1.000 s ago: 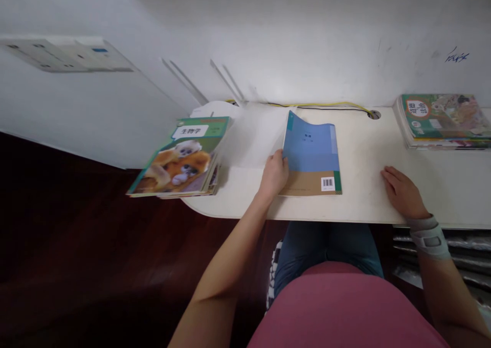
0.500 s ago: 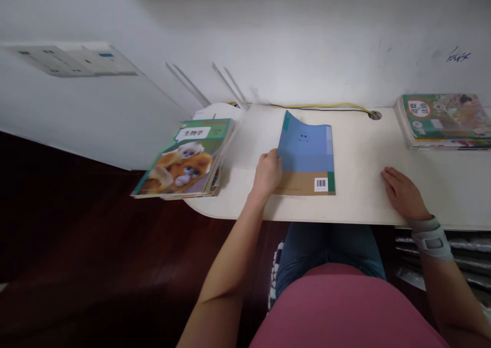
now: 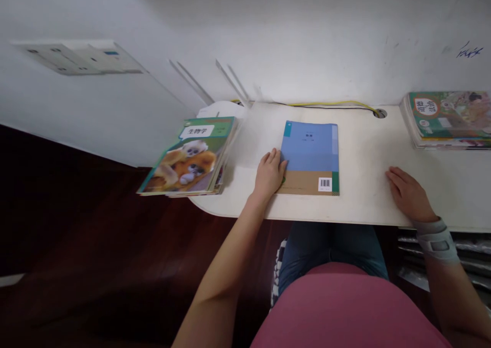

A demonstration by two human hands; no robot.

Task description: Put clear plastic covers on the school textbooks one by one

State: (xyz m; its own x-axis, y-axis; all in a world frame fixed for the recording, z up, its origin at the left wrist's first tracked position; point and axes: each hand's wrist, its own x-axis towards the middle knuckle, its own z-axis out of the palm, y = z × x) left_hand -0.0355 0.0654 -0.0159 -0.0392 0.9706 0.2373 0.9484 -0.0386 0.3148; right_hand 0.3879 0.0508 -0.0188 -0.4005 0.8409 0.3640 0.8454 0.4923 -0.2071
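Note:
A textbook (image 3: pixel 311 151) with a blue and brown back cover and a barcode lies flat on the white desk (image 3: pixel 362 184). My left hand (image 3: pixel 269 173) rests on its left edge, fingers stretched out and the thumb over the cover. To the right of the book, my right hand (image 3: pixel 410 193) lies on the desk near its front edge, fingers extended and holding nothing. A grey wrist band (image 3: pixel 438 241) is on that wrist.
At the left end, a stack of textbooks (image 3: pixel 187 156) with monkeys on the top cover overhangs the desk edge. Another textbook stack (image 3: pixel 452 118) sits at the far right. A white router (image 3: pixel 220 109) and a yellow cable (image 3: pixel 333 103) run along the wall.
The blue textbook's raised left side has come down flat on the desk. My left hand has loosened from a grip on its edge to outstretched fingers. My right hand stays in place.

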